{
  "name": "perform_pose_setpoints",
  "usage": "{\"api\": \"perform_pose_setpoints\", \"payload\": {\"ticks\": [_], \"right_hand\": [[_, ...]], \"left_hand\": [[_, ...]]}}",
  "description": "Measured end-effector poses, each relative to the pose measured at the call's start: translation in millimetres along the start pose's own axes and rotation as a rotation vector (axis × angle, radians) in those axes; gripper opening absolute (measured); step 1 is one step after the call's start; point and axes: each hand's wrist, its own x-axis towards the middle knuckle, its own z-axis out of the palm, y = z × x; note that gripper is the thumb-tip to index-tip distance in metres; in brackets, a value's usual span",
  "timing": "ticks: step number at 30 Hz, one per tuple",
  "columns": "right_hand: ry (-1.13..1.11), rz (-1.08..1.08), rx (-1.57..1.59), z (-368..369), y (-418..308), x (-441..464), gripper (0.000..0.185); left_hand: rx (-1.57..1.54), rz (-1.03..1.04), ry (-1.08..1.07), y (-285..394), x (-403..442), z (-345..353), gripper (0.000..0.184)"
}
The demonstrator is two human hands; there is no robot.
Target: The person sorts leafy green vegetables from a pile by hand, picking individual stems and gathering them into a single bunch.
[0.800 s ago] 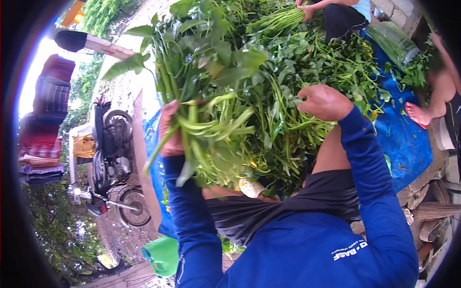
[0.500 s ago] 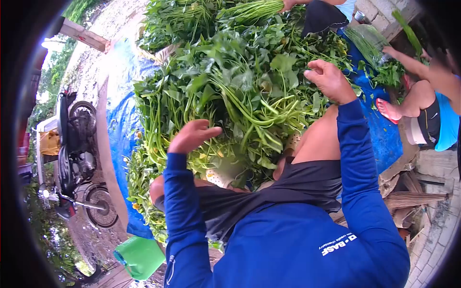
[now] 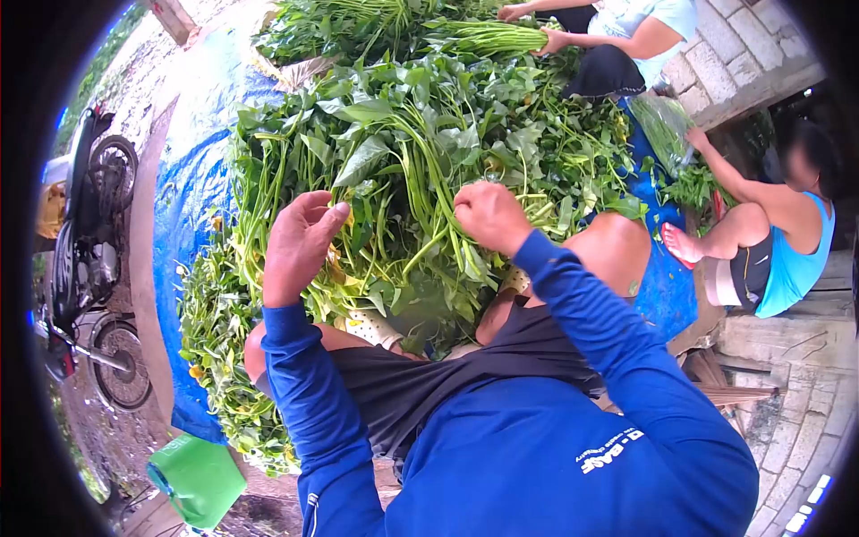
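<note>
A big heap of leafy greens with long green stems (image 3: 420,179), water spinach by its look, lies before my knees. My right hand (image 3: 495,217) is closed at the heap's middle, its curled fingers on some water spinach stems. Over the heap's left part is my left hand (image 3: 300,240), with thumb and fingers apart and nothing seen between them. Leaves and yellowish bits lie close by its fingertips.
Under the greens spreads a blue tarp (image 3: 183,192). A person at the top holds a bundle of stems (image 3: 488,38); another squats at right with a plastic bag of greens (image 3: 662,134). A green container (image 3: 197,481) and a motorcycle (image 3: 85,259) are at left.
My right hand has come down and left from above the heap and closed on stems. My left hand has shifted slightly left, still open. The view has turned a little.
</note>
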Motion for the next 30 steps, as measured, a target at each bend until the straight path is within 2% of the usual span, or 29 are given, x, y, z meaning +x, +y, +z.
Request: {"api": "perform_pose_setpoints", "payload": {"ticks": [1, 3, 6, 10, 11, 14, 15, 17, 20, 23, 27, 28, 29, 30], "right_hand": [[0.011, 0.095, -0.131, 13.9, -7.3, 0.2, 0.023], [0.055, 0.11, -0.335, 34.2, -16.2, -2.4, 0.025], [-0.028, 0.147, -0.378, 43.2, -9.1, -1.2, 0.026], [-0.158, 0.397, -0.242, -1.7, -29.5, 7.7, 0.03], [-0.108, 0.34, -0.202, -3.4, -13.4, 6.3, 0.033], [-0.248, 0.275, 0.253, -46.3, -7.4, 21.6, 0.035], [-0.33, 0.335, 0.472, -66.0, -14.4, 28.1, 0.031], [-0.292, 0.386, 0.798, -107.9, -39.0, 25.4, 0.032], [-0.231, 0.38, 0.952, -168.0, -87.2, 10.9, 0.03], [-0.191, 0.307, 0.957, -185.4, -101.2, -3.6, 0.031], [-0.086, 0.195, 1.049, -175.6, -113.4, -34.0, 0.039], [-0.132, 0.24, 0.975, -172.4, -113.9, -34.8, 0.045], [-0.16, 0.237, 0.867, -152.6, -95.6, -32.0, 0.048], [-0.129, 0.255, 0.901, -135.7, -87.9, -41.8, 0.049]], "left_hand": [[0.011, 0.002, -0.005, 1.1, -3.9, -0.7, 0.054], [0.029, 0.009, -0.016, -1.0, -10.3, -2.5, 0.053], [0.032, 0.037, 0.006, -4.7, -17.2, -9.1, 0.051], [0.114, 0.057, 0.03, -1.4, -26.7, -20.3, 0.047], [0.119, 0.079, 0.037, -3.5, -27.2, -20.5, 0.047], [0.127, 0.102, 0.012, -1.1, -27.8, -17.7, 0.047], [0.12, 0.079, -0.017, 5.4, -26.9, -16.8, 0.047], [0.096, 0.061, -0.064, 11.8, -23.9, -15.3, 0.047], [0.061, 0.082, -0.101, 8.6, -19.7, -7.7, 0.048], [0.005, 0.094, -0.129, 14.6, -18.3, -4.4, 0.048], [-0.314, 0.166, -0.109, 20.5, -17.5, 9.7, 0.035], [-0.397, 0.144, -0.128, 28.1, -19.7, 12.4, 0.026], [-0.458, 0.127, -0.15, 33.5, -24.0, 20.2, 0.025], [-0.518, 0.111, -0.166, 39.0, -28.2, 26.2, 0.025]]}}
